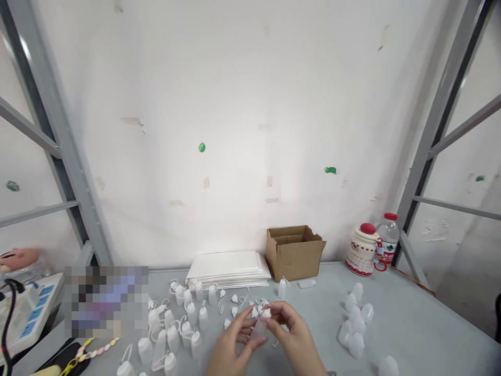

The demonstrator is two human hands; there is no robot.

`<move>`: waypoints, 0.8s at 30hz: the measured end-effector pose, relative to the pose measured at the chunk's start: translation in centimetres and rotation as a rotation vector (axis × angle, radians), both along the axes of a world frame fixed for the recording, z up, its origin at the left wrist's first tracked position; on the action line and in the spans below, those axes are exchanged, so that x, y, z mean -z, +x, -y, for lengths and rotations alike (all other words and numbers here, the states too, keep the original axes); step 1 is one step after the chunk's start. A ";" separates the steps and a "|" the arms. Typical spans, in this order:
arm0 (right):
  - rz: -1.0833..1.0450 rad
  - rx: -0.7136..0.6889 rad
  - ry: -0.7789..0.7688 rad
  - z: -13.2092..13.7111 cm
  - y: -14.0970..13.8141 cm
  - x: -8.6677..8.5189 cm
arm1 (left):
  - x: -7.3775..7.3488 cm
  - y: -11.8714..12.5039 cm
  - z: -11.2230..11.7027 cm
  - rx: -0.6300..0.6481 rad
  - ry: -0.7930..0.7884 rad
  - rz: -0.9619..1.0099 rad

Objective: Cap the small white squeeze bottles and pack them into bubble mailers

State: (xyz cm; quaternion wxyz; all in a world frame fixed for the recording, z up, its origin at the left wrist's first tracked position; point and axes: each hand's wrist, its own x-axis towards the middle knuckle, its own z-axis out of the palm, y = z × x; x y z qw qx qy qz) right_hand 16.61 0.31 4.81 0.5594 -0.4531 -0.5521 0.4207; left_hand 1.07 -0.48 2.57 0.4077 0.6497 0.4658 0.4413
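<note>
A small translucent plastic bottle (259, 330) is between my hands near the front of the table. My left hand (235, 345) is closed around its body, thumb and fingers on either side. The fingers of my right hand (290, 334) pinch a white cap (266, 313) at the bottle's top; whether it is seated there I cannot tell. Just beyond my hands lie several loose white caps with straps (235, 298). To the left stand several white bottles with looped caps (173, 338). One more capped bottle (282, 288) stands behind my right hand.
Several uncapped translucent bottles (356, 319) lie and stand at the right on the grey table (309, 313). At the back are a stack of white sheets (227, 266), an open cardboard box (295, 258), a cream jug (360, 253) and a red-capped water bottle (388, 230). A power strip (37, 308) sits far left.
</note>
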 end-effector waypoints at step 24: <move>0.804 0.444 0.024 -4.7 7.4 1.8 | 0.6 -1.3 -0.4 -0.132 0.319 -0.911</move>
